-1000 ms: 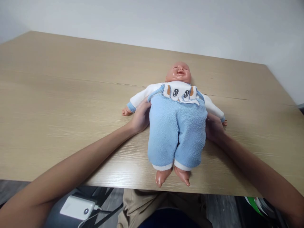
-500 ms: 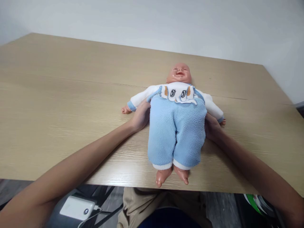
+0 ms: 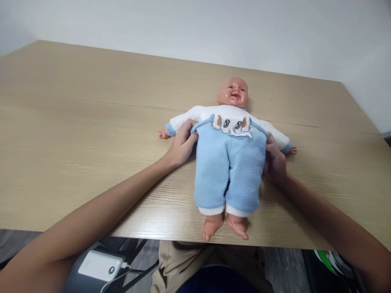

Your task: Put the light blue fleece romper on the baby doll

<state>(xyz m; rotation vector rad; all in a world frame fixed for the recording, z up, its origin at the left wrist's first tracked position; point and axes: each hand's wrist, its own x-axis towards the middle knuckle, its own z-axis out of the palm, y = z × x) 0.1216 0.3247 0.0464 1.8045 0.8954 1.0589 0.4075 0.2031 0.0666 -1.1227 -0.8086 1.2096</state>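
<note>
Here my left hand (image 3: 184, 143) pinches one waist side of the pale-blue fleece overalls (image 3: 230, 167), my right hand (image 3: 275, 160) curls at the other, grip unclear, the bald plastic doll (image 3: 234, 92) lying lengthwise between, feet (image 3: 213, 226) nearest the pale wooden table (image 3: 91, 122)'s near edge.

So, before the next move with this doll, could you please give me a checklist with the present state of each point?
1. Doll lying face up on the table: ok.
2. Left hand at the side of the blue overalls: ok.
3. Right hand at the opposite side: ok.
4. Firm grip on the cloth: cannot tell, fingers partly hidden.
5. Feet well back from the near edge: not ok, toes close to it.
</note>
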